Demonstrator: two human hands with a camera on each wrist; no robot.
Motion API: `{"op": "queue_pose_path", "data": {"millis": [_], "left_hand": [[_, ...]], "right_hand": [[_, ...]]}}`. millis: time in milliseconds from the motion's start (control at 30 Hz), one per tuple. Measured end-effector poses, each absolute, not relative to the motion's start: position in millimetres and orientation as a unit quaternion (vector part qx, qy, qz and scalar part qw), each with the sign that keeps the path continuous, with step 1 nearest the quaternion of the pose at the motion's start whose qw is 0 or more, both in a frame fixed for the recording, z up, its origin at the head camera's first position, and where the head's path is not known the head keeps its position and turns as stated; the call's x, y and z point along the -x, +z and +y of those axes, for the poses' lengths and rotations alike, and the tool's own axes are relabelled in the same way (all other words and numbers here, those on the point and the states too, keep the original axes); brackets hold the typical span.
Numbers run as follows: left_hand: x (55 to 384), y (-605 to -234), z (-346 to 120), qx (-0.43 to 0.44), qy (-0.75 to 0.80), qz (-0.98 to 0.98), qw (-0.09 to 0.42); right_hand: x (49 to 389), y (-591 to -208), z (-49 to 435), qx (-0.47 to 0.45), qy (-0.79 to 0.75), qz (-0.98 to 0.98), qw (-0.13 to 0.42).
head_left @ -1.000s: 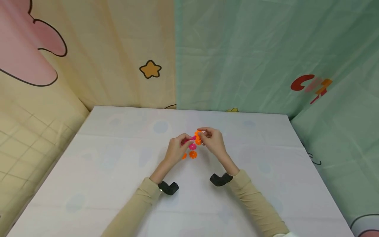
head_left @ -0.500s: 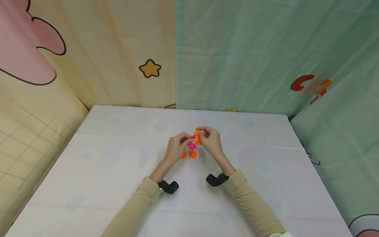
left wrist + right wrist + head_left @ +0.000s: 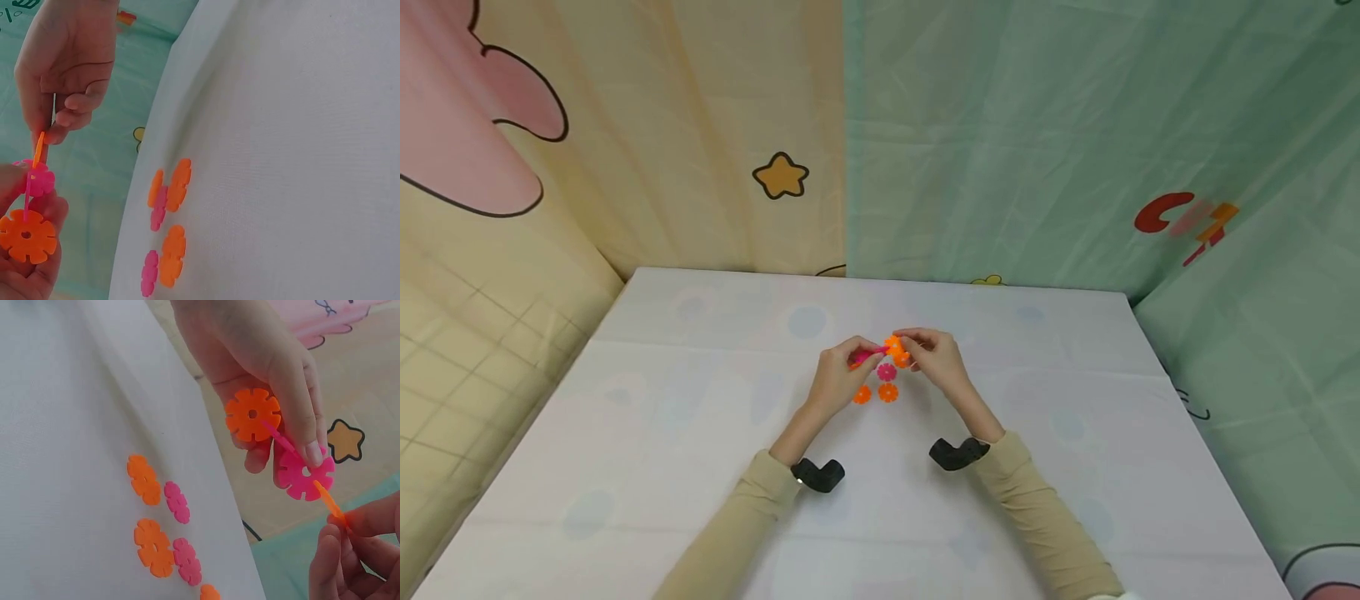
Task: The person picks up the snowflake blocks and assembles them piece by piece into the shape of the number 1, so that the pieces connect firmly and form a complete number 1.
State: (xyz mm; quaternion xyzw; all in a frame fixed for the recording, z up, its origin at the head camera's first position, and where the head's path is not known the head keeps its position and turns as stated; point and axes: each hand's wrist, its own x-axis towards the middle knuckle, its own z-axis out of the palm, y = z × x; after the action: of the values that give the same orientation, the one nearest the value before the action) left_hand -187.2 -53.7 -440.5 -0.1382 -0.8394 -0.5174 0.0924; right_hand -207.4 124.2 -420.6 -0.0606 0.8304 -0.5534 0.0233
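My left hand (image 3: 838, 377) holds a small chain of flower-shaped plastic discs above the table. In the right wrist view its thumb presses on a pink disc (image 3: 297, 478), which a pink link joins to an orange disc (image 3: 240, 415). Facing it, my right hand (image 3: 942, 364) pinches another orange disc (image 3: 329, 500), seen edge-on. The edge of this disc meets the pink disc's rim; how deep it sits in a slot cannot be told. Fingers partly cover the held pieces.
On the white table (image 3: 1000, 517) below the hands lie loose orange discs (image 3: 153, 548) and pink discs (image 3: 177, 502), close together. Printed curtains (image 3: 1037, 142) stand behind the far edge. Each wrist carries a black mount, such as the left one (image 3: 820, 475).
My left hand has shifted slightly left with its chain, uncovering more of a loose orange disc. The right hand went slightly left, then back right, still pinching its orange disc.
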Motion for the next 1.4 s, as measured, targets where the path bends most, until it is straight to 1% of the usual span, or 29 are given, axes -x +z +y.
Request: {"op": "queue_pose_path", "data": {"millis": [200, 433, 667, 933, 1033, 1167, 1267, 1400], "left_hand": [[188, -439, -56, 0.138, -0.518, -0.840, 0.078], [188, -438, -55, 0.152, -0.511, -0.842, 0.079], [188, -438, -54, 0.145, -0.479, -0.859, 0.106], [190, -440, -57, 0.133, -0.478, -0.861, 0.117], [190, -440, -59, 0.133, -0.483, -0.857, 0.120], [190, -441, -61, 0.129, -0.488, -0.855, 0.118], [190, -441, -63, 0.121, -0.494, -0.854, 0.111], [190, -440, -65, 0.113, -0.499, -0.854, 0.096]], "right_hand": [[207, -418, 125, 0.061, -0.575, 0.814, 0.045], [207, -417, 120, 0.033, -0.598, 0.799, 0.047], [206, -418, 116, 0.032, -0.607, 0.793, 0.040], [207, -420, 120, 0.043, -0.602, 0.796, 0.049], [209, -423, 122, 0.048, -0.591, 0.804, 0.048], [213, -429, 127, 0.050, -0.552, 0.832, 0.031], [216, -434, 130, 0.041, -0.519, 0.853, 0.023], [221, -440, 132, 0.031, -0.493, 0.869, 0.026]]}}
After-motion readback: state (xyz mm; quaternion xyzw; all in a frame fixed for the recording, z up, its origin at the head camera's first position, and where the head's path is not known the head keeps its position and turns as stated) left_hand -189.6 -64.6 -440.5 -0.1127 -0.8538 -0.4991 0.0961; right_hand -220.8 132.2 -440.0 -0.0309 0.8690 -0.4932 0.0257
